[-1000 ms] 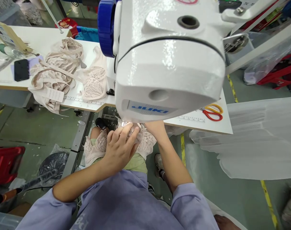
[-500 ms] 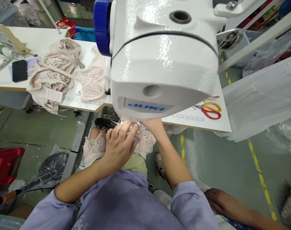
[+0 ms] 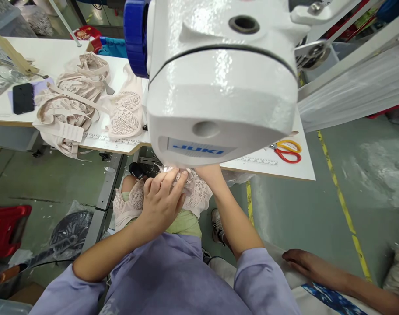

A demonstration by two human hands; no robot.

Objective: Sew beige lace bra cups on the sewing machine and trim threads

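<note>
White table [image 3: 274, 168] carried a sewing machine [image 3: 219, 87], with a pile of lace garments [image 3: 71, 105] at ten o'clock. At six o'clock the left hand [image 3: 162, 203] lay flat, fingers loosely spread, on a lace piece [image 3: 199, 199] that was apparently mid-seam. The right hand [image 3: 211, 174] was half hidden beneath the machine, so I could not tell its grip.

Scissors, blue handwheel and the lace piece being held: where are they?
scissors [image 3: 280, 150], head view, handles near the pivot.
blue handwheel [image 3: 135, 37], head view, its rim.
lace piece [image 3: 199, 203], head view, its scalloped lower edge.

Bright, even overhead light puts white glare patches on the glossy sewing machine head [image 3: 219, 74] (sharpest near its top); shadows stay soft, and edges bow with wide-angle distortion.
</note>
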